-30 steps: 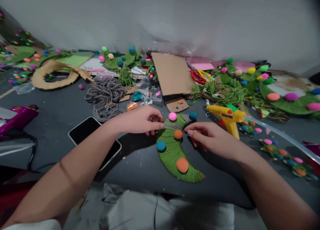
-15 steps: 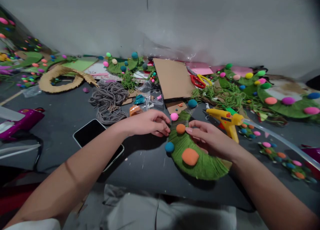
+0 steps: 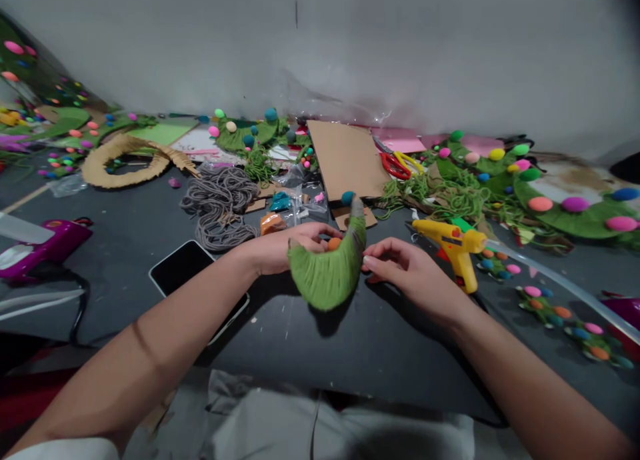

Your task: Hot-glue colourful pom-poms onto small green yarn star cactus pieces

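Observation:
A green yarn-wrapped crescent (image 3: pixel 325 273) is held up just over the dark table, its plain side towards me and its narrow end pointing up. An orange pompom (image 3: pixel 334 245) peeks out behind it, and a blue pompom (image 3: pixel 347 198) shows near its top. My left hand (image 3: pixel 295 247) grips the crescent from behind on the left; its fingers are partly hidden. At the right edge, the closed thumb and fingers of my right hand (image 3: pixel 407 267) pinch the crescent. A yellow glue gun (image 3: pixel 453 243) lies beyond my right hand.
A phone (image 3: pixel 185 270) lies under my left forearm. Behind are grey yarn (image 3: pixel 220 203), cardboard (image 3: pixel 347 160), red-handled scissors (image 3: pixel 395 167) and green yarn scraps (image 3: pixel 460 197). A purple glue gun (image 3: pixel 55 243) is at left, a straw-coloured ring (image 3: pixel 93 170) farther back. Small pompom clusters (image 3: pixel 545 303) lie at right.
The crescent has been turned over and raised, moving left, so its pompom side now faces away. My left hand has gone from beside it to behind it; my right hand stays at its right edge.

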Tool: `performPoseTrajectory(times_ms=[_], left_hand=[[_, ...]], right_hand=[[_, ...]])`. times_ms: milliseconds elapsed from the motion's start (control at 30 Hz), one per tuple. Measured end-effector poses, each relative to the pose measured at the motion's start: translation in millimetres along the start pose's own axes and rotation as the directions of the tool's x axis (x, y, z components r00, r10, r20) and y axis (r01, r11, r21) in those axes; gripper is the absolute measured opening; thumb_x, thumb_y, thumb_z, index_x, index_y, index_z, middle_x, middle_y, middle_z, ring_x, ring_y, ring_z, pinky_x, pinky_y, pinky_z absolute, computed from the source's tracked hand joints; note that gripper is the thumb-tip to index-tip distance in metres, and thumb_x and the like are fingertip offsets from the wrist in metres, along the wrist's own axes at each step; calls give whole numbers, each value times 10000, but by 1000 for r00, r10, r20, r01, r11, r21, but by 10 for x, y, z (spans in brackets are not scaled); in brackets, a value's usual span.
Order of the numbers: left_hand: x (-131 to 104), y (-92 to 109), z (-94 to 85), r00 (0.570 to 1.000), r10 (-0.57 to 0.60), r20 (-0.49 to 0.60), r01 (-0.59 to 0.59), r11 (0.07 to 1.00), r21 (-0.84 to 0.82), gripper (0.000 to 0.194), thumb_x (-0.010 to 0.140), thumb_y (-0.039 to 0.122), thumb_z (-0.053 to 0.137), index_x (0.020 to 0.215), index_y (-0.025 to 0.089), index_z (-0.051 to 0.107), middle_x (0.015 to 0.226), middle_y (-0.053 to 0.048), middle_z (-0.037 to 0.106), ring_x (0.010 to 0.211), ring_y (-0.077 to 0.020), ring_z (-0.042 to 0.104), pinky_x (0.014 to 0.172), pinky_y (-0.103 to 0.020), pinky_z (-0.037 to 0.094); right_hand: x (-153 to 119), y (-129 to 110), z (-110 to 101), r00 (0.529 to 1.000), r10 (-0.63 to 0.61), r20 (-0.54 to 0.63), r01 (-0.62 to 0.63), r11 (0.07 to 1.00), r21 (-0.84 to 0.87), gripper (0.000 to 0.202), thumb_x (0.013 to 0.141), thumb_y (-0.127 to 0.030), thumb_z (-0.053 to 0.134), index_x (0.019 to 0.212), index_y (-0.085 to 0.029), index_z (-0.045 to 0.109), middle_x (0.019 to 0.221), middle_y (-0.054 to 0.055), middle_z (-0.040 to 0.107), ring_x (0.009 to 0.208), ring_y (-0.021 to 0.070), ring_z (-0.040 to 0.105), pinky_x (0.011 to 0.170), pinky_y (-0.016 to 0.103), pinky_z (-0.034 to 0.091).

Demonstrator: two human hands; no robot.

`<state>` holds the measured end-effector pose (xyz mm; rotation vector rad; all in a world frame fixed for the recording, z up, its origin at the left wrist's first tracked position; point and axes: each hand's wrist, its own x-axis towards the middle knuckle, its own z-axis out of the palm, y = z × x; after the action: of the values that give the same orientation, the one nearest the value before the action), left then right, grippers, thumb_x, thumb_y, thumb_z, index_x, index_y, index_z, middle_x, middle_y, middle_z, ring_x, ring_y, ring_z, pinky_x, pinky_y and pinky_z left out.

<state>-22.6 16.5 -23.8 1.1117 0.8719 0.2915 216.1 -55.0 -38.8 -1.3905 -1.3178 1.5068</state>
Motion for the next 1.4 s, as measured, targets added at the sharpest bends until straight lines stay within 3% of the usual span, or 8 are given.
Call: performPoseTrajectory(times_ms=[167, 433, 600, 800, 933, 1100, 1267, 1400], left_hand=[[10, 4, -8, 1000, 12, 20, -13, 1000, 14, 603, 624, 79, 655, 1220, 148, 595, 819, 14, 662, 570, -79, 572, 497, -185, 374], [39, -37, -19, 981, 135, 139, -134, 991, -16, 490, 639, 76, 745, 1114, 150, 648, 1097, -54, 690, 991, -151, 663, 836, -241, 525], [-51, 11, 53, 970, 141, 197, -148, 989, 19, 560, 693, 16, 640, 1226, 182, 600, 1141, -38, 621, 863, -87, 622, 727, -192, 487], [-88, 14, 89, 955, 192, 226, -225, 966, 128, 540, 721, 41, 688, 1228, 186, 577, 1105, -34, 576, 934, -119, 606, 762, -219, 523], [-75, 3, 68, 952, 208, 224, -254, 946, 201, 515, 724, 80, 718, 1211, 190, 590, 1098, -40, 615, 928, -137, 623, 755, -239, 531], [-82, 23, 58, 937, 247, 246, -316, 901, 298, 507, 746, 157, 780, 1218, 186, 598, 1093, -45, 646, 901, -139, 636, 760, -246, 541], [-94, 44, 84, 926, 253, 280, -348, 861, 371, 482, 761, 161, 771, 1212, 175, 603, 1068, -36, 657, 917, -140, 637, 795, -247, 542], [-77, 41, 56, 923, 285, 259, -372, 833, 410, 470, 763, 171, 770, 1211, 182, 631, 1063, -44, 673, 909, -146, 633, 777, -254, 540]], right_hand=[[-17, 25, 47, 995, -63, -78, 57, 995, -81, 523, 743, -556, 839, 1005, -193, 570, 926, 11, 634, 776, 138, 659, 749, 300, 545], [21, 7, 34, 992, -30, -124, 31, 1000, 6, 621, 746, -591, 815, 1122, -195, 519, 1161, 91, 618, 763, 133, 651, 583, 272, 542], [49, 16, 30, 990, -38, -133, 44, 998, 39, 659, 745, -569, 818, 1192, -193, 512, 1175, 96, 637, 732, 118, 624, 571, 263, 496], [-2, -20, 0, 977, -98, -188, 69, 986, -154, 704, 761, -584, 808, 1296, -188, 579, 791, -1, 616, 656, 128, 511, 551, 264, 371], [-34, -53, -14, 967, -141, -211, 86, 965, -249, 721, 749, -598, 816, 1323, -226, 589, 869, 15, 616, 706, 159, 538, 596, 299, 417], [1, -95, -45, 929, -282, -239, 209, 934, -289, 431, 901, -526, 692, 1221, -238, 673, 1141, 71, 704, 923, 201, 621, 789, 335, 506], [30, -165, -71, 936, -277, -215, 227, 946, -229, 331, 902, -523, 688, 1008, -211, 716, 1002, 53, 714, 887, 188, 620, 822, 323, 501], [-1, -226, -101, 968, -191, -161, 173, 978, -119, 364, 869, -576, 701, 865, -212, 676, 828, 22, 645, 732, 151, 560, 655, 286, 448]])
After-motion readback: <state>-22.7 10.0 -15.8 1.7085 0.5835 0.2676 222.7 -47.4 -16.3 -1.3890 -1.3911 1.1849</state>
